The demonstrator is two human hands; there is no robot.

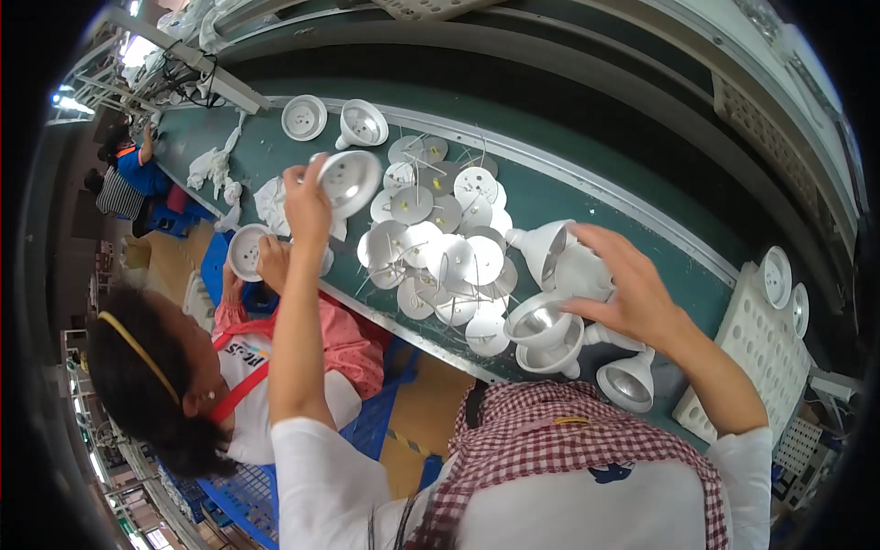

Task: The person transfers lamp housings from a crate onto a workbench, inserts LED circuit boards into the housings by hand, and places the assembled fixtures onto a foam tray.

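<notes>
1. Presently, the left hand (308, 194) holds a white lamp cup (353, 183) by one side of its rim, over the green belt (541, 195); so one-sided a grip could let the cup twist or slip, its smooth surface being the likely cause

2. The right hand (628, 284) is spread wide, thumb and fingers about the flared white cups (584, 272) grouped on the right part of the belt; whether the fingertips press on any cup cannot be told, and a hurried pinch on one might drag its neighbours along

3. Nested cups (545, 328) sit toward the belt's near edge, close to a tilted cup (627, 380); a knock from the right wrist could plausibly send either rolling toward the checked apron (541, 431)

4. A heap of wired discs (449, 261) lies between the two hands; the projecting wires would probably snag a cup passed low above them, and disturb the overlapping discs

5. A co-worker's hand (272, 261) grips another cup (246, 254) just beside the left forearm; crowding there could cause a bump, and with it a drop
</notes>
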